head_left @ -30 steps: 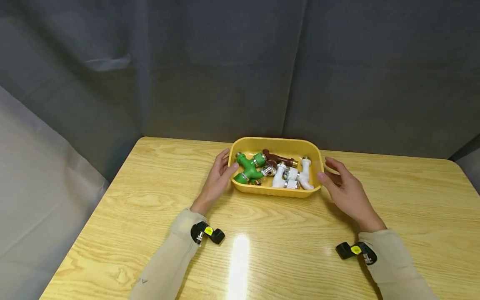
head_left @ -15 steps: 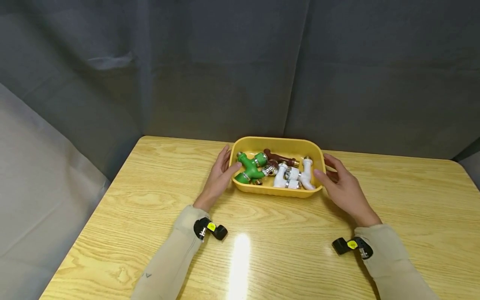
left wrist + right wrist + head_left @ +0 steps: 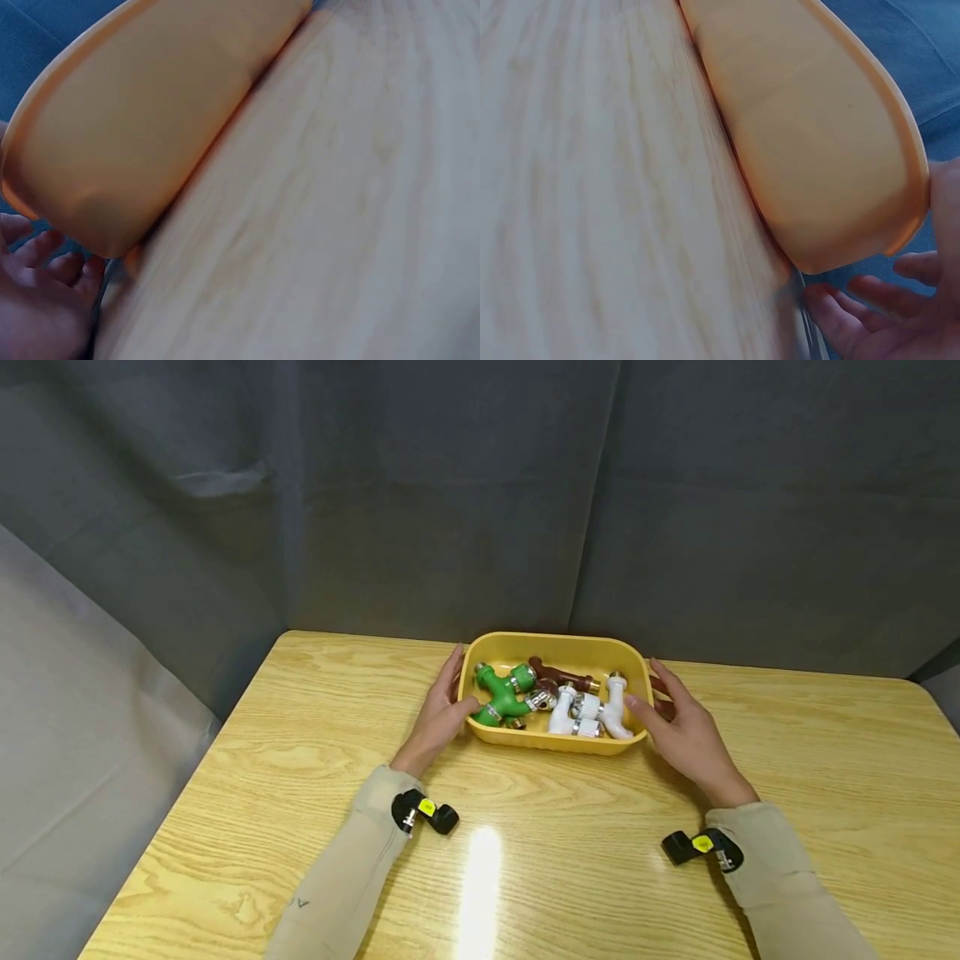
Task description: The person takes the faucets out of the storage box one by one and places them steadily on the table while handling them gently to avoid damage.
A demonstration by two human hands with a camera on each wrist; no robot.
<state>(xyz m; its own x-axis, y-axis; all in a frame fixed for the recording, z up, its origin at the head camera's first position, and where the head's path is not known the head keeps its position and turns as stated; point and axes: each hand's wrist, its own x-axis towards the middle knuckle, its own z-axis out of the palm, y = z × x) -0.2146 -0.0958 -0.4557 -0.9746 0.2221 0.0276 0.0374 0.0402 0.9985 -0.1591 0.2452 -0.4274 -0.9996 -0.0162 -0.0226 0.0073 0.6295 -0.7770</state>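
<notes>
A yellow plastic tub (image 3: 555, 742) stands near the far edge of the table, holding several taps. Inside, a green tap (image 3: 501, 697) lies at the left and a brown tap (image 3: 562, 677) at the back. Two white taps, one (image 3: 561, 714) in the middle and another (image 3: 615, 710) at the right, lie together. My left hand (image 3: 438, 714) holds the tub's left end, thumb over the rim and fingers outside. At the right end my right hand (image 3: 690, 735) holds it likewise. In the wrist views, curled fingers (image 3: 56, 259) and fingers (image 3: 862, 300) lie by the tub's ends.
The wood-grain table (image 3: 315, 718) extends on both sides and in front. A dark grey cloth (image 3: 450, 510) hangs right behind the tub, and a lighter cloth (image 3: 75, 735) hangs at the left. Each wrist carries a small black camera (image 3: 423, 810).
Both hands have moved inward against the tub's ends, and the thumbs now reach further over its rim. In the head view the tub sits almost where it was.
</notes>
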